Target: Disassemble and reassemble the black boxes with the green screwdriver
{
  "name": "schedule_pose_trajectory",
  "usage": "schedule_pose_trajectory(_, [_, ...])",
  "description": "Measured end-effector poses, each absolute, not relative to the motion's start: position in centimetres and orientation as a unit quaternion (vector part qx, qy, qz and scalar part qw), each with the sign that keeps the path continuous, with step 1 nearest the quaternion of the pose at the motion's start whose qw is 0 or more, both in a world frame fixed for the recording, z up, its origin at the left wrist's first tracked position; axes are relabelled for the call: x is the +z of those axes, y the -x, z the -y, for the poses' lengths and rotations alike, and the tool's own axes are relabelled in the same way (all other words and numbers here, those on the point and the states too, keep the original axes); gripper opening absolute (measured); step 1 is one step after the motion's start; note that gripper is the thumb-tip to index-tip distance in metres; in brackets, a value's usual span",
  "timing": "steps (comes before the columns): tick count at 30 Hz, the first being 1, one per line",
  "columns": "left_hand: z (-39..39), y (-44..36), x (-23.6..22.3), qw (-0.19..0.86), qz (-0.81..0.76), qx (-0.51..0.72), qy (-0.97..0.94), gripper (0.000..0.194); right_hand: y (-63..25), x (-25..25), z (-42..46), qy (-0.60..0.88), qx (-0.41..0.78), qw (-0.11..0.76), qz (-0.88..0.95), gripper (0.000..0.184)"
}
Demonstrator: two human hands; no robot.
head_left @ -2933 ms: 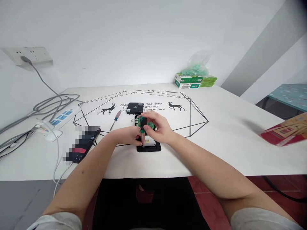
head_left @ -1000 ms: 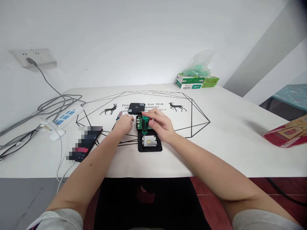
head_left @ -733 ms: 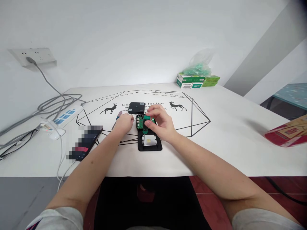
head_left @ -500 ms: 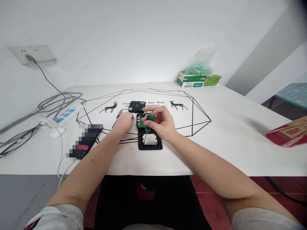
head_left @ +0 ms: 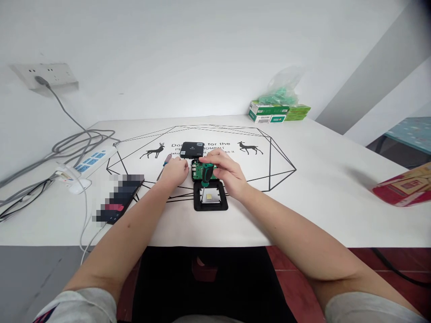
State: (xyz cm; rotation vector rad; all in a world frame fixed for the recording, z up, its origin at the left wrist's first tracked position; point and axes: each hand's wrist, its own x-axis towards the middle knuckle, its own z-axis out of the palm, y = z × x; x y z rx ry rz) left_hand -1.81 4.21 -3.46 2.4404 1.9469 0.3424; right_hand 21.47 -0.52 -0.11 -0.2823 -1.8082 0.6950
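In my right hand is a green-and-black screwdriver, held upright by its handle. Its tip points down at a silver metal plate with a pale square pad, set in a black frame-like cover. Just behind that cover lies a green circuit board in a black case, partly hidden by the screwdriver and my fingers. My left hand rests on the table left of the board, fingers curled closed; what they hold, if anything, is hidden. A black lid with a label lies behind the board.
Beside my left hand lies another screwdriver. Further left are a phone, a white mouse-like object, a power strip and cables. Green boxes stand at the back; a red package lies right.
The fingers of my right hand have shifted to the right around the screwdriver's handle, which now shows more fully. My left hand stays put.
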Motion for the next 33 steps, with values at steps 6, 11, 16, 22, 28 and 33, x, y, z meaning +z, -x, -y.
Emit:
schedule_pose_trajectory(6, [-4.2, 1.7, -3.5, 0.000, -0.626, 0.102, -0.773, 0.031, -21.6, 0.2, 0.5, 0.136, 0.303, 0.556, 0.762, 0.036])
schedule_pose_trajectory(11, [-4.4, 1.7, -3.5, -0.005, -0.628, 0.092, -0.773, 0.030, -20.9, -0.3, 0.5, 0.167, 0.281, 0.593, 0.735, 0.023])
schedule_pose_trajectory(16, [-4.3, 1.7, -3.2, 0.000, -0.633, 0.092, -0.769, 0.030, -19.8, -1.1, 0.9, 0.155, 0.407, 0.604, 0.667, 0.035])
schedule_pose_trajectory(22, [-4.2, 1.6, -3.2, -0.001, -0.638, 0.093, -0.765, 0.026, -19.9, -1.4, 1.1, 0.186, 0.362, 0.620, 0.671, 0.039])
schedule_pose_trajectory(28, [-4.1, 1.8, -3.3, 0.009, -0.628, 0.099, -0.772, 0.027, -20.6, -0.5, 1.3, 0.147, 0.341, 0.581, 0.725, 0.026])
schedule_pose_trajectory(33, [-4.2, 1.7, -3.3, 0.009, -0.624, 0.101, -0.775, 0.027, -20.6, -0.5, 1.0, 0.166, 0.300, 0.577, 0.741, 0.030])
